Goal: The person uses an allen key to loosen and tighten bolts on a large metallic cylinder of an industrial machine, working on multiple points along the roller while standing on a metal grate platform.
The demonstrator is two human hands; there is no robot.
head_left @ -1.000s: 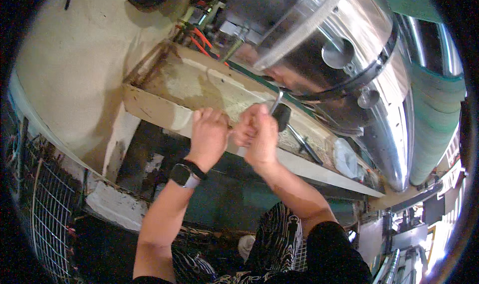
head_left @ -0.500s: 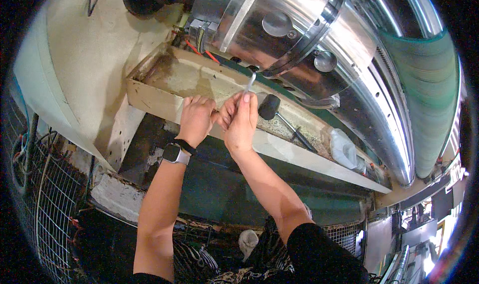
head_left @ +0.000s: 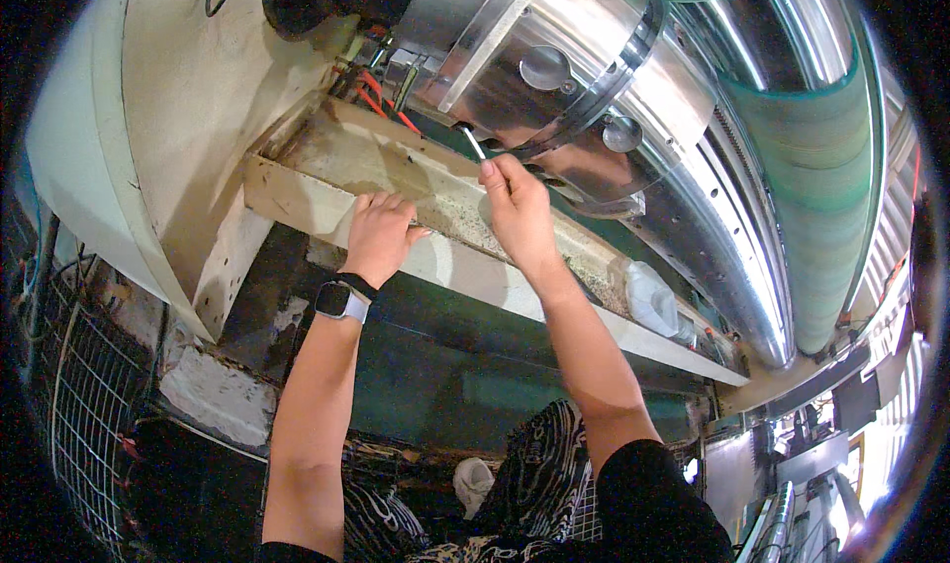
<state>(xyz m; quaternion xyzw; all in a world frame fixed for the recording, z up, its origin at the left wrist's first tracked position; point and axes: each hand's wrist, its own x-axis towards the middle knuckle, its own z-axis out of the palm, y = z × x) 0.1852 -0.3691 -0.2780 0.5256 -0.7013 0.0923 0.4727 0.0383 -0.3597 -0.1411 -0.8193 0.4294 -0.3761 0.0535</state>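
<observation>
My right hand is closed around the lower end of a thin, pale metal rod. The rod leans up to the left, its far end at a dark hole in the underside of a shiny steel cylinder. Whether the tip is inside the hole, I cannot tell. To the left, my left hand, with a watch on the wrist, has its fingers curled over the front rim of a long cream metal trough below the cylinder.
A crumpled translucent plastic piece lies at the trough's right end. Orange-red tubes run beside the cylinder's left end. A green roller stands at the right, a cream machine panel at the left, wire mesh at the lower left.
My right hand has moved right, away from my left hand. The rod now leans left instead of right. The black mallet in the trough has gone out of sight behind my right hand and forearm.
</observation>
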